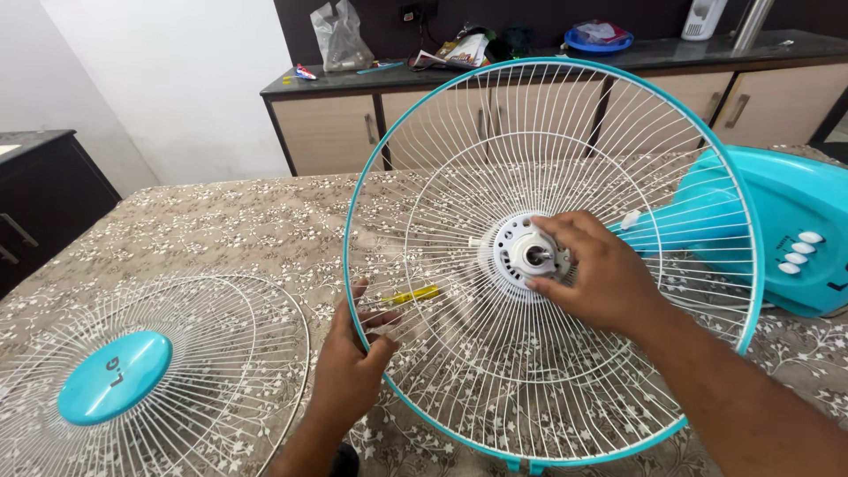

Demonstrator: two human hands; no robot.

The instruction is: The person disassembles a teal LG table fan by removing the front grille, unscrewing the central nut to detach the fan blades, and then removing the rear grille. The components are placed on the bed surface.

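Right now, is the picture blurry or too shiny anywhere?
In the head view, the left hand gripping the guard rim and the right hand at the white hub look sharp; lighting is even, shadows soft, with faint glare on the dark countertop.

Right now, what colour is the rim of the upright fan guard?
Turquoise rim, white wires; head view.
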